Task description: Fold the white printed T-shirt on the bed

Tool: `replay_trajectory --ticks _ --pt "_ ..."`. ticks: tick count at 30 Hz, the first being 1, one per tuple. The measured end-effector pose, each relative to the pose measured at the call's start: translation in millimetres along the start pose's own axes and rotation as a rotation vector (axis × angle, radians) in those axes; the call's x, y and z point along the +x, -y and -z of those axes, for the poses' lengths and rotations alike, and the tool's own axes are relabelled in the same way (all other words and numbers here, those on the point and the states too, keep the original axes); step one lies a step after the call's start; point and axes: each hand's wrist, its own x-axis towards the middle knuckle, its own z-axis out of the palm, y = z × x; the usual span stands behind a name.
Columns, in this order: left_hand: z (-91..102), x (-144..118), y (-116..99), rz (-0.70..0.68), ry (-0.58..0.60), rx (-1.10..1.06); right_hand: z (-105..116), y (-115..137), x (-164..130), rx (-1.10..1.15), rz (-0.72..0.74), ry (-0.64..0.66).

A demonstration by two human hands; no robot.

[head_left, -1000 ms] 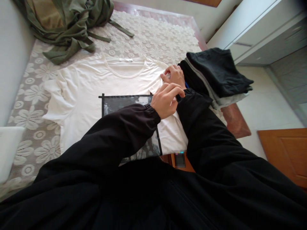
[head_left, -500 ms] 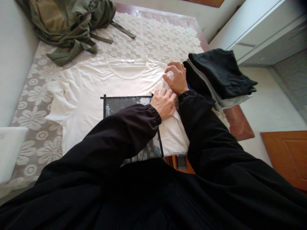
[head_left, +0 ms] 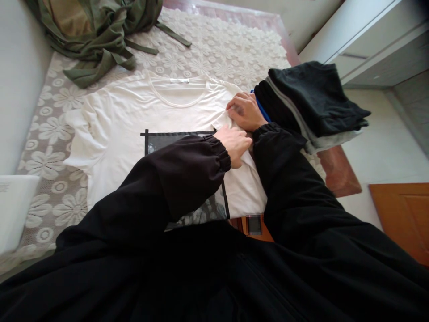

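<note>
A white T-shirt [head_left: 127,120] with a black-framed dark print [head_left: 170,141] lies spread face up on a lace-covered table [head_left: 50,179]. My right hand [head_left: 246,112] pinches a fold of the shirt's right sleeve area, fingers closed on the cloth. Just below it, my left hand [head_left: 236,144] presses and grips the same side of the shirt. Both my arms are in black sleeves and hide much of the print and the shirt's lower part.
A stack of folded dark and grey clothes [head_left: 311,103] sits at the table's right edge, touching my right hand's side. A crumpled olive-green garment [head_left: 97,31] lies at the far left. A white object [head_left: 13,210] stands at the left edge. Cabinets and floor lie to the right.
My right hand went from spread fingers to closed on the sleeve fold. My left hand slid down and right onto the shirt's side. The view shifted slightly.
</note>
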Motion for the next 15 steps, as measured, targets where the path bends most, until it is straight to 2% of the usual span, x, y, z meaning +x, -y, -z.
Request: replay_trajectory --ticks 2,4,11,15 --pt "8.8 -2.7 4.6 -0.019 0.097 -0.001 -0.2 -1.2 0.1 0.009 0.007 0.016" --pt "14.2 -4.7 6.7 0.001 0.131 0.021 -1.1 -1.9 0.4 0.001 0.015 0.017" --pt "19.4 -7.3 3.5 0.062 0.152 0.074 -6.2 -2.6 0.2 -0.016 0.039 -0.073" --pt "16.0 -6.6 3.6 0.052 0.088 0.088 -6.9 0.3 -0.3 -0.017 0.010 -0.073"
